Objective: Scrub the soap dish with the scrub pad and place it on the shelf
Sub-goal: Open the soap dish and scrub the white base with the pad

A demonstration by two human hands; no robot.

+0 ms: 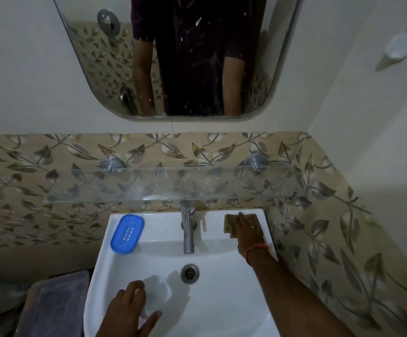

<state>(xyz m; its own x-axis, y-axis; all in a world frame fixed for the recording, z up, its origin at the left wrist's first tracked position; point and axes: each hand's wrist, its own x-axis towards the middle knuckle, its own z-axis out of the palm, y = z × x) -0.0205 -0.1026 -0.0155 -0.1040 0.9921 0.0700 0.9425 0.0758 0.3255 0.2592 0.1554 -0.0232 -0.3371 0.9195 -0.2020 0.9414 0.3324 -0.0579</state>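
Now scrub pad (231, 226) beneath right fingers (245, 221)

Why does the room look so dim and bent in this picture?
Head view: lighting is low and greyish, the mirror is speckled with spots, the wide lens bows the glass shelf and the walls, and the left hand throws a soft shadow into the sink.

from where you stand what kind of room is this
Most likely a small home bathroom. A white wall-hung sink with a metal tap sits below a glass shelf and a mirror, against leaf-patterned tiles.
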